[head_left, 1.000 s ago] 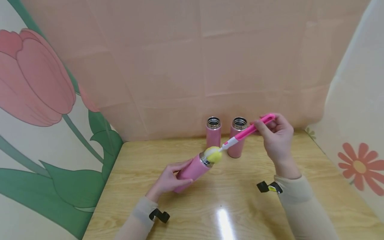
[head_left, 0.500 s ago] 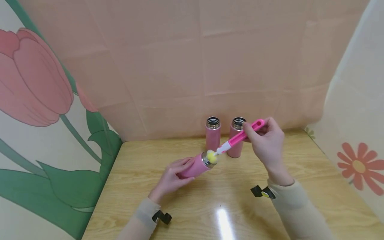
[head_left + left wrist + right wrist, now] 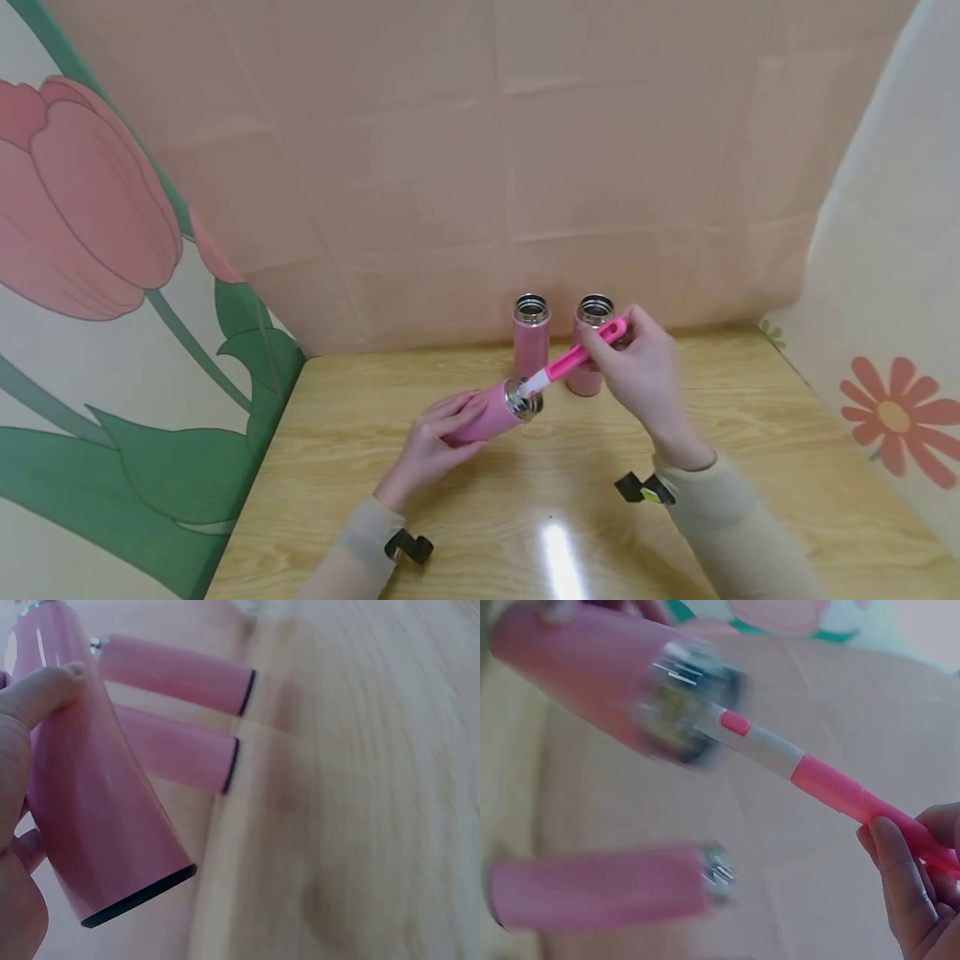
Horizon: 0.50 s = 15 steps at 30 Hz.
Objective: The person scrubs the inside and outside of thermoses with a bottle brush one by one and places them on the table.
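Note:
Tilted up toward the right, a pink bottle [image 3: 482,418] with a bare steel mouth is gripped round its body by my left hand [image 3: 427,446]. In the left wrist view the bottle [image 3: 105,802] shows its dark base, held off the table. My right hand [image 3: 637,375] pinches the pink handle of a bottle brush [image 3: 573,360] near its end. The brush's white neck enters the bottle's mouth, and its sponge head is inside, only blurrily visible in the right wrist view. There, the fingers and thumb of my right hand [image 3: 915,877] hold the brush handle [image 3: 840,791].
Two more pink bottles stand upright and lidless at the back of the wooden table [image 3: 337,425]: one bottle [image 3: 531,346] on the left, the other bottle [image 3: 585,379] partly behind my right hand. A peach cloth [image 3: 420,292] hangs behind them.
My right hand has moved left and down, pushing the brush's yellow sponge head from the bottle's mouth to inside it. My left hand has shifted slightly right with the bottle.

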Available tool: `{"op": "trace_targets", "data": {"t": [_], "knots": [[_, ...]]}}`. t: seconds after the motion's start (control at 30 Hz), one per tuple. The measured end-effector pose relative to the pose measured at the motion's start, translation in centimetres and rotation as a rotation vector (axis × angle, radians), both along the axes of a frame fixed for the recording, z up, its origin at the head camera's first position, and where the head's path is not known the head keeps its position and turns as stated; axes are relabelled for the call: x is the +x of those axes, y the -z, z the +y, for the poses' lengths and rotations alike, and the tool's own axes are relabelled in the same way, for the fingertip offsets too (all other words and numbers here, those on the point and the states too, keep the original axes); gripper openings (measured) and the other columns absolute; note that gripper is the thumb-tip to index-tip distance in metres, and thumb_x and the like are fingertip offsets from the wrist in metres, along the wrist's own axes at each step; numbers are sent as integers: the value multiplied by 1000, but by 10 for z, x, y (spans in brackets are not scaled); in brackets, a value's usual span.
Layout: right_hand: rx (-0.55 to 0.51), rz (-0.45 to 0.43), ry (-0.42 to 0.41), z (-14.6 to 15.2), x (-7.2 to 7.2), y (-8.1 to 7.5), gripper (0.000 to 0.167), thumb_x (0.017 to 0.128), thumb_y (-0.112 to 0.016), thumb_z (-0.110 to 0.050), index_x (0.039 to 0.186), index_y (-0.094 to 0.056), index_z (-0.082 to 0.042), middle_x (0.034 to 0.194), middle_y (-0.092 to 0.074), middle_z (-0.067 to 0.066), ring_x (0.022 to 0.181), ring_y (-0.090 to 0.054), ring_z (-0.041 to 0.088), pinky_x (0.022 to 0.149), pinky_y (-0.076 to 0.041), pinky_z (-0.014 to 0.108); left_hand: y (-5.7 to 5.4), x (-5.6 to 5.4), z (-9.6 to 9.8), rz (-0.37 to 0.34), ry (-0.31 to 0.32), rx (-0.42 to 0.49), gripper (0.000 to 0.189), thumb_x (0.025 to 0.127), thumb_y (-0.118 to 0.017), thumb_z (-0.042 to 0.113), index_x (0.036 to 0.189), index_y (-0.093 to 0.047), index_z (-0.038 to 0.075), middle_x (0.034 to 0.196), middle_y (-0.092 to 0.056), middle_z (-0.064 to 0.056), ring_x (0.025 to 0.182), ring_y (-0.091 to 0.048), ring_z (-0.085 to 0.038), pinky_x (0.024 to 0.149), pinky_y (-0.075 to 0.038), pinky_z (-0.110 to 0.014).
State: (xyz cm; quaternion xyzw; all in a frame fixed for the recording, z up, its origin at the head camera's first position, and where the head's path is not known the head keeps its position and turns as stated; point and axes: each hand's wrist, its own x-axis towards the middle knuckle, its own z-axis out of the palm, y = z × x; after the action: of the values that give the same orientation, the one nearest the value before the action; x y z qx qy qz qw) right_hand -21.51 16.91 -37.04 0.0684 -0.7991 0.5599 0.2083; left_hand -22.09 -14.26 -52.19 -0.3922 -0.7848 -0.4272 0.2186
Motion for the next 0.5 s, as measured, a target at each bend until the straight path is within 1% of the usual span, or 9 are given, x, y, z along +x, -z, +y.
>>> {"op": "trace_targets", "data": {"t": [0.1, 0.13, 0.17, 0.2, 0.27, 0.37, 0.43, 0.5], "knots": [[17, 33, -62, -10, 1, 12, 32, 97, -82, -19, 93, -55, -2, 78, -64, 12, 57, -65, 14, 46, -56, 26, -5, 0, 6, 1, 38, 12, 67, 80, -94, 3, 142, -70, 9, 146, -65, -17, 134, -62, -37, 112, -51, -52], [7, 48, -82, -13, 1, 15, 31, 97, -82, -18, 93, -55, -2, 77, -64, 12, 56, -63, 15, 45, -56, 26, -6, 1, 8, -2, 50, 14, 67, 81, -94, 3, 143, -69, 9, 146, -65, -18, 134, -62, -37, 112, -51, -52], [-8, 59, -99, -15, 1, 18, 31, 97, -82, -17, 94, -55, -2, 78, -65, 12, 57, -64, 16, 45, -57, 28, -7, 1, 9, -9, 58, 15, 67, 81, -94, 4, 143, -69, 9, 146, -64, -19, 135, -62, -37, 112, -51, -52], [-25, 67, -110, -17, 2, 20, 31, 97, -83, -16, 94, -55, -2, 78, -66, 12, 57, -66, 17, 46, -58, 30, -8, 1, 10, -18, 60, 16, 67, 81, -94, 4, 144, -69, 9, 147, -64, -19, 135, -62, -37, 112, -51, -51], [-31, 91, -109, -19, 2, 23, 30, 96, -83, -16, 94, -56, -2, 78, -67, 11, 57, -64, 17, 46, -56, 27, -7, 2, 11, -44, 57, 22, 67, 82, -94, 5, 144, -68, 9, 147, -64, -17, 135, -62, -36, 111, -52, -51], [-26, 88, -129, -19, 2, 25, 29, 95, -85, -17, 97, -59, -3, 80, -68, 10, 59, -63, 15, 47, -53, 23, -6, 2, 10, -86, 45, 28, 67, 82, -94, 6, 144, -68, 9, 149, -63, -13, 136, -62, -35, 110, -52, -48], [-42, 73, -159, -19, 2, 26, 27, 95, -85, -15, 100, -61, -2, 82, -69, 11, 62, -65, 14, 50, -55, 22, -5, 3, 8, -117, 36, 28, 68, 82, -94, 7, 145, -67, 9, 150, -63, -11, 136, -62, -34, 110, -52, -47], [-63, 64, -195, -19, 2, 26, 25, 94, -84, -10, 104, -64, 0, 88, -73, 13, 69, -70, 13, 56, -58, 23, -4, 3, 7, -143, 37, 30, 68, 83, -94, 7, 145, -67, 8, 150, -62, -10, 135, -62, -35, 110, -52, -46]]}}
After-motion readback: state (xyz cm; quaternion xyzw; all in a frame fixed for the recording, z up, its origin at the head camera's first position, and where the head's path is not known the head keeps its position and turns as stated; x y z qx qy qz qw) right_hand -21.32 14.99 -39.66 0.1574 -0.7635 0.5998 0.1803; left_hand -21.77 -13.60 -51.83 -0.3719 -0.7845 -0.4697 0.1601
